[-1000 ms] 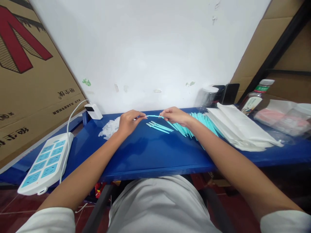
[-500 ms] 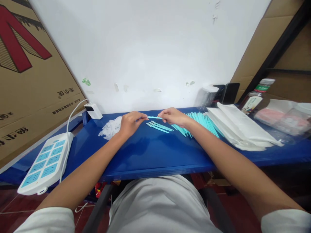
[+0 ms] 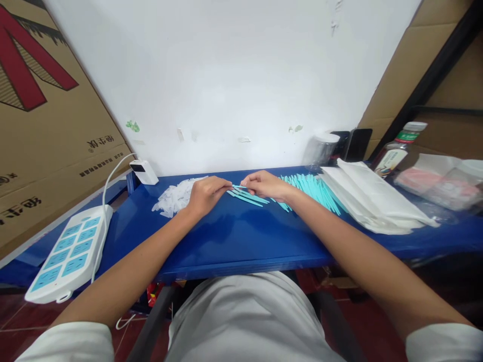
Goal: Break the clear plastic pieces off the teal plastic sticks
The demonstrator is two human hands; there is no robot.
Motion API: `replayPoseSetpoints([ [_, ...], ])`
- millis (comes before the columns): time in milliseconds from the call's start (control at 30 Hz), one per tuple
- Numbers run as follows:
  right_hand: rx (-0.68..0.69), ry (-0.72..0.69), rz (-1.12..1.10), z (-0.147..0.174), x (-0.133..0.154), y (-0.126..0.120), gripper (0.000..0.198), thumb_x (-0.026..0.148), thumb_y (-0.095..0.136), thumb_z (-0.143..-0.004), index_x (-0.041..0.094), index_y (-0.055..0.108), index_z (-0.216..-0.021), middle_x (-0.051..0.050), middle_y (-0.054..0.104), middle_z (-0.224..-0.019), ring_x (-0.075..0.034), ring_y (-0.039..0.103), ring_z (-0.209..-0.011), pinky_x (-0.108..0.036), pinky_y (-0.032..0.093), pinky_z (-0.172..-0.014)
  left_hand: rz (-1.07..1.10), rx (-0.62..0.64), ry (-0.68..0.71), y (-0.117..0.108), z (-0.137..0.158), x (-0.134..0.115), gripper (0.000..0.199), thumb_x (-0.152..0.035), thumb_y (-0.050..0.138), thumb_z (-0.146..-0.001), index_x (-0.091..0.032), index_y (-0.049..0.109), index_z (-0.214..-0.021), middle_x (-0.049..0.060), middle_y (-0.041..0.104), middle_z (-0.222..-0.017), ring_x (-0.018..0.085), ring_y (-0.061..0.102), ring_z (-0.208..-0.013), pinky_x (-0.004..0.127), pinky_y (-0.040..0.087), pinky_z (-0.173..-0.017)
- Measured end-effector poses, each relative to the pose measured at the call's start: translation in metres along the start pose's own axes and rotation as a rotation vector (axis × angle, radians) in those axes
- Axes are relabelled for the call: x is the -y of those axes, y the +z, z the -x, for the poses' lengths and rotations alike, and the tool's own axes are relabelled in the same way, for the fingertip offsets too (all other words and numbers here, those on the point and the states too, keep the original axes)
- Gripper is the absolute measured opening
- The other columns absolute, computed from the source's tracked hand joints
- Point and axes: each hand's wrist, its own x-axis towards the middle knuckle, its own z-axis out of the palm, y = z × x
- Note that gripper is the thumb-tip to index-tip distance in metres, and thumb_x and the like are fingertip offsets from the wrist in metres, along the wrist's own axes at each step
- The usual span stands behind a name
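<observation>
My left hand [image 3: 207,195] and my right hand [image 3: 267,185] face each other over the far part of the blue table [image 3: 241,241]. Between their pinched fingertips is a slim turquoise eyebrow razor [image 3: 238,186], one end in each hand; the fingers cover much of it. Right below it, several similar razors [image 3: 247,198] lie side by side on the table. A heap of small translucent plastic covers [image 3: 173,197] sits beside my left hand. Behind and to the right of my right wrist spreads a larger pile of turquoise razors [image 3: 319,191].
White flat bags [image 3: 377,196] lie stacked on the right, near a clear jar [image 3: 322,150], dark phones [image 3: 358,146] and a bottle [image 3: 396,148]. On the left are a power strip [image 3: 70,254] and a small white device [image 3: 144,172]. A white wall [image 3: 234,75] stands behind.
My hands have come slightly closer together, and less of the held razor shows between them. The razors on the table lie as before.
</observation>
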Motion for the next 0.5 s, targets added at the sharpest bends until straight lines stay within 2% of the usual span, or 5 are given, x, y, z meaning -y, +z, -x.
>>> replayPoseSetpoints([
  [167,0.012,-0.096,0.085,0.004,0.004,0.001,0.044,0.059,0.073,-0.086,0.016,0.073,-0.094,-0.001,0.064,-0.071,-0.008,0.039,-0.051,-0.024,0.027,-0.048,0.079,0.052,-0.138,0.000,-0.001,0.000,0.019,-0.040,0.071,-0.097,-0.024,0.077,-0.104,0.003,0.081,-0.096,0.019,0.075,-0.082,0.029,0.055,-0.075],
  [300,-0.035,-0.190,0.183,0.000,0.000,-0.003,0.047,0.058,0.067,-0.089,0.013,0.074,-0.092,-0.006,0.070,-0.075,-0.011,0.052,-0.059,-0.025,0.038,-0.055,0.164,0.106,-0.266,0.000,-0.003,0.004,0.035,-0.043,0.075,-0.092,-0.025,0.071,-0.122,0.005,0.079,-0.110,0.022,0.075,-0.094,0.031,0.058,-0.080],
  [400,-0.103,-0.183,0.255,-0.008,-0.009,-0.011,0.043,0.052,0.064,-0.093,0.011,0.077,-0.093,-0.008,0.072,-0.075,-0.014,0.057,-0.062,-0.026,0.041,-0.057,0.087,0.135,-0.311,-0.004,-0.004,0.012,0.040,-0.041,0.074,-0.093,-0.025,0.068,-0.129,0.007,0.076,-0.120,0.024,0.072,-0.101,0.035,0.057,-0.085],
  [500,-0.203,-0.149,0.443,-0.015,-0.021,-0.021,0.036,0.041,0.060,-0.095,0.012,0.079,-0.087,-0.007,0.073,-0.074,-0.016,0.059,-0.066,-0.027,0.040,-0.061,-0.084,0.228,-0.312,-0.012,-0.003,0.025,0.031,-0.035,0.070,-0.095,-0.023,0.069,-0.124,0.008,0.075,-0.119,0.028,0.068,-0.107,0.039,0.052,-0.092],
])
